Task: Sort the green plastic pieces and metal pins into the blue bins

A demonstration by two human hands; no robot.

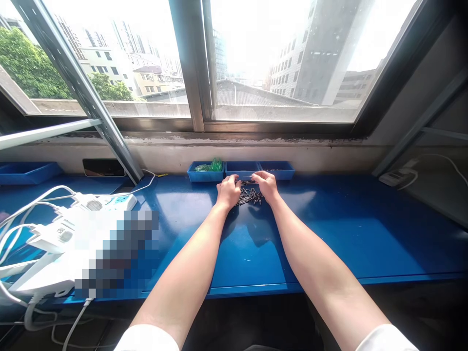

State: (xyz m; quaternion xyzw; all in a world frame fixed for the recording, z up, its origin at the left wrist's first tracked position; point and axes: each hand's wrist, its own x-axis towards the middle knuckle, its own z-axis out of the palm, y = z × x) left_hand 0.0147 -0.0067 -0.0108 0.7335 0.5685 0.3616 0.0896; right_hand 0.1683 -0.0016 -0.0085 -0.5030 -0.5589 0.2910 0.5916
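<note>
A loose pile of small, thin, dark metal pieces, like pins or screws, lies on the blue tabletop between my hands. My left hand is at the left edge of the pile with its fingers curled in; what they hold is too small to name. On the other side, my right hand has thumb and fingertips pinched together above the far right of the pile. Something tiny and thin seems to show at those fingertips. Just beyond the hands stand a middle blue bin and a right blue bin with small dark bits inside.
A left blue bin holds green plastic packets. White power strips with plugs and cables crowd the left, beside a blurred-out patch. A dark phone-like slab leans at the wall. A metal shelf post rises at left.
</note>
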